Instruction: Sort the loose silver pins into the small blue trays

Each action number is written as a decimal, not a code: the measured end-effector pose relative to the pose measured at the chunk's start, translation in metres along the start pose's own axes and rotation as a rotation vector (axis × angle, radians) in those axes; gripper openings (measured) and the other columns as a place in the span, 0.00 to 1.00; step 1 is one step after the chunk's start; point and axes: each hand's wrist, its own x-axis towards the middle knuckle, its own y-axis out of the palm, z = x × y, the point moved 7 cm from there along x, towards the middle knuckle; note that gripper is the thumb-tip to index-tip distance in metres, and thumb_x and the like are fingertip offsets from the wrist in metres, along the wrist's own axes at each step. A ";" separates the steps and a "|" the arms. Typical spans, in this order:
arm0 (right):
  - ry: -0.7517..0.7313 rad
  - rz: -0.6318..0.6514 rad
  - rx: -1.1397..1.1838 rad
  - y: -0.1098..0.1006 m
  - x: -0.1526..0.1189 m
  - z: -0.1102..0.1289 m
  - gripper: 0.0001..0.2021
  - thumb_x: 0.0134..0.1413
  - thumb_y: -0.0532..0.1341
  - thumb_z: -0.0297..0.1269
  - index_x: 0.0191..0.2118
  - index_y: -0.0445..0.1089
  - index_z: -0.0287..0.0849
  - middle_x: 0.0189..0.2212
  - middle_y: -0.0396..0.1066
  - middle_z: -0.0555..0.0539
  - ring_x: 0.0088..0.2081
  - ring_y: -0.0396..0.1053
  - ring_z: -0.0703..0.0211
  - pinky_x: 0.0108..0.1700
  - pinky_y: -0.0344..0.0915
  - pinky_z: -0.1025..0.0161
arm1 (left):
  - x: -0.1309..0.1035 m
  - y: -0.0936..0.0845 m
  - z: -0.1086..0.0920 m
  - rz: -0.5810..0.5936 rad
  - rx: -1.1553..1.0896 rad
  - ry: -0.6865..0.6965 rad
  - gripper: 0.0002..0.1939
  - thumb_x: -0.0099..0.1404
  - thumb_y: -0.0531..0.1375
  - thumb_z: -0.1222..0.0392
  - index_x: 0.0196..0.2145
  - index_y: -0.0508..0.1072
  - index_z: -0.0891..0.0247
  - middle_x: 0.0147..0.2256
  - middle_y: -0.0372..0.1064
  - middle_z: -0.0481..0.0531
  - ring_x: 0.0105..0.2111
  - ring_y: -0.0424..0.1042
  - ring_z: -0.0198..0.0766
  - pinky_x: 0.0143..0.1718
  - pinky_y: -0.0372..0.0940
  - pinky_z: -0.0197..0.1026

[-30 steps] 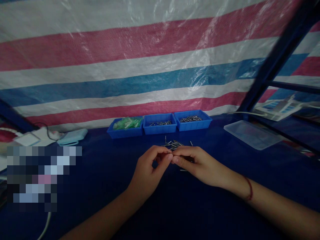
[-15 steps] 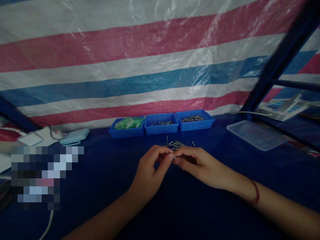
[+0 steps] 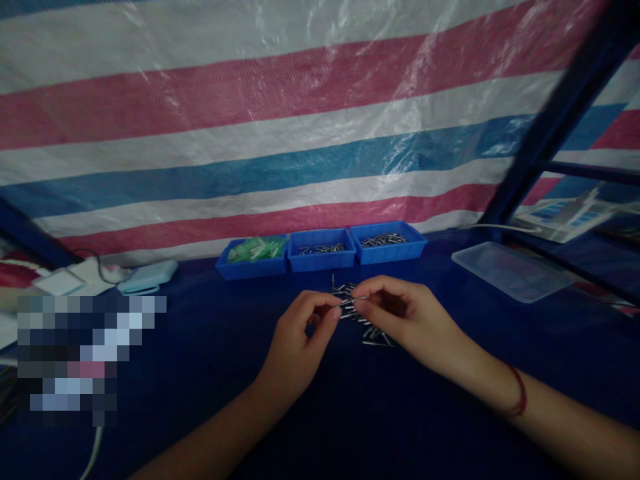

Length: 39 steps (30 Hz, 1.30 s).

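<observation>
Over the dark blue counter (image 3: 210, 333), both hands met at a slim metal piece (image 3: 349, 301). The left hand (image 3: 299, 337) pinched one end between thumb and forefinger; the right hand (image 3: 413, 317), its thumb and forefinger nearly together, appeared to grip the other end. Loose metal pieces (image 3: 376, 335) lay just beyond the fingertips at twelve o'clock and beside the right hand's thumb at four. From the held piece, a blue tray of green packets (image 3: 257, 249) stood at ten o'clock, and trays of metal parts at eleven (image 3: 321, 262) and one (image 3: 393, 252). The step in hand seemed to be fingertip work on that single piece; the next move appeared to call for a light, steady pinch and aligned ends.
</observation>
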 end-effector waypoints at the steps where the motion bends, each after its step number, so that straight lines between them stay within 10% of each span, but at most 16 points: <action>1: -0.015 -0.012 -0.009 -0.001 -0.001 0.002 0.08 0.50 0.60 0.40 0.34 0.70 0.41 0.24 0.68 0.51 0.23 0.62 0.66 0.23 0.58 0.67 | 0.000 0.001 0.000 0.008 -0.003 -0.003 0.05 0.65 0.55 0.63 0.38 0.69 0.61 0.34 0.68 0.48 0.34 0.68 0.34 0.35 0.62 0.37; 10: -0.352 0.042 -0.475 -0.006 -0.006 0.041 0.07 0.56 0.57 0.35 0.34 0.72 0.43 0.31 0.72 0.48 0.32 0.69 0.62 0.34 0.65 0.64 | 0.002 0.004 0.000 0.037 0.027 -0.006 0.08 0.67 0.51 0.60 0.36 0.69 0.61 0.34 0.67 0.49 0.35 0.67 0.36 0.38 0.62 0.40; 14: -0.482 -0.170 -0.685 -0.035 0.008 0.049 0.09 0.58 0.55 0.37 0.35 0.72 0.44 0.33 0.73 0.47 0.36 0.69 0.58 0.40 0.65 0.59 | 0.000 0.007 0.005 0.031 0.013 -0.049 0.10 0.67 0.51 0.59 0.46 0.65 0.59 0.36 0.67 0.50 0.35 0.68 0.37 0.37 0.63 0.40; 18: -0.401 -0.533 -0.878 -0.086 0.032 0.022 0.12 0.58 0.54 0.40 0.37 0.72 0.41 0.31 0.72 0.43 0.32 0.69 0.55 0.38 0.65 0.57 | -0.002 0.020 -0.001 0.159 0.121 0.033 0.11 0.65 0.53 0.61 0.45 0.66 0.58 0.37 0.68 0.51 0.38 0.68 0.39 0.39 0.63 0.43; 24: -0.292 -0.496 -1.027 -0.110 0.051 -0.025 0.15 0.56 0.55 0.40 0.43 0.70 0.35 0.37 0.71 0.37 0.39 0.69 0.49 0.42 0.64 0.54 | -0.006 0.042 -0.001 0.376 0.373 0.143 0.10 0.63 0.57 0.58 0.43 0.71 0.58 0.42 0.67 0.54 0.41 0.66 0.44 0.44 0.61 0.50; 32: -0.347 -0.366 -0.912 -0.077 0.040 -0.012 0.11 0.55 0.54 0.35 0.40 0.70 0.39 0.37 0.71 0.41 0.37 0.68 0.53 0.40 0.64 0.56 | -0.003 0.042 -0.003 0.347 0.381 0.151 0.08 0.66 0.52 0.61 0.34 0.71 0.61 0.37 0.68 0.51 0.37 0.66 0.41 0.41 0.61 0.47; 39: -0.268 0.043 -0.509 -0.022 0.015 0.002 0.10 0.51 0.55 0.29 0.39 0.70 0.40 0.34 0.73 0.47 0.33 0.69 0.62 0.34 0.65 0.63 | 0.004 0.012 0.017 0.061 0.014 -0.170 0.08 0.66 0.51 0.58 0.34 0.68 0.62 0.31 0.68 0.49 0.31 0.67 0.37 0.35 0.63 0.40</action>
